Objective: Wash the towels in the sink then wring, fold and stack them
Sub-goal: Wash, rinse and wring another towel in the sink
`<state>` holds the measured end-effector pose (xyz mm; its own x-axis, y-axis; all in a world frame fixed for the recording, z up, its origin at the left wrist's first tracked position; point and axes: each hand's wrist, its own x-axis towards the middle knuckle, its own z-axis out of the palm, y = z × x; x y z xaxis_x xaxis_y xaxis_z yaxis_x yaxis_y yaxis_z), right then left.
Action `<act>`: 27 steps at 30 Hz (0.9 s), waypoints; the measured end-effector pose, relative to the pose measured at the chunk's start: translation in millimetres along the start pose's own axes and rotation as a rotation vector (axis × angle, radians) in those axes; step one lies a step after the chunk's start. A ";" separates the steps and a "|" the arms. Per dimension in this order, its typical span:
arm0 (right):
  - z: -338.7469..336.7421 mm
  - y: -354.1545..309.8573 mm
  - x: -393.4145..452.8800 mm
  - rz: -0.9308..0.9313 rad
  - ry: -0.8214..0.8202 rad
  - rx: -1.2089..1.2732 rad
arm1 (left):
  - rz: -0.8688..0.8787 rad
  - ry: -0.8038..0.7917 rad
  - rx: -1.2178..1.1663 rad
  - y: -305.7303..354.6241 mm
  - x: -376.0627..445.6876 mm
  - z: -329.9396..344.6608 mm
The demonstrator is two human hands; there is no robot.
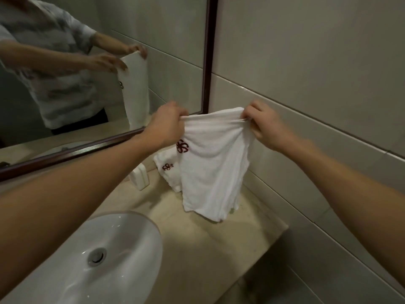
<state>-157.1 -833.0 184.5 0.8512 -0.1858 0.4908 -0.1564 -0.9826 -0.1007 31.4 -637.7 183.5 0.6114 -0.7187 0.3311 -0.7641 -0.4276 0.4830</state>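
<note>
A white towel (213, 167) with a dark red flower emblem hangs in the air above the beige counter (197, 242). My left hand (164, 126) pinches its upper left corner and my right hand (266, 126) pinches its upper right corner, so the top edge is stretched between them. The towel's lower edge dangles just over the counter. Behind it, a second white towel (167, 166) with the same emblem lies on the counter near the wall. The white sink (122, 249) sits at the lower left, with no towel in it and its drain plug visible.
A white soap dispenser (140, 176) stands on the counter left of the towels. A dark-framed mirror (207, 62) fills the upper left and reflects the person and the towel. Tiled wall runs along the right. The counter's edge drops off at the lower right.
</note>
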 end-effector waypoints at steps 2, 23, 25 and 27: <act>4.4 -0.3 0.3 0.046 0.011 0.019 | 0.038 -0.041 0.032 1.3 -3.2 -0.7; 9.1 -8.5 3.9 0.200 -0.144 0.144 | -0.210 -0.158 -0.429 -3.6 -15.9 -3.0; 14.2 -4.0 9.4 0.170 -0.132 0.072 | -0.263 -0.155 -0.493 -8.1 -11.4 -3.9; 17.7 -1.3 18.5 0.162 -0.072 -0.028 | -0.301 -0.109 -0.577 -5.4 -5.5 -5.7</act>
<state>-132.3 -835.0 178.4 0.8473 -0.3412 0.4069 -0.3072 -0.9400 -0.1487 33.3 -628.3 183.7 0.7333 -0.6785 0.0444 -0.3117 -0.2774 0.9088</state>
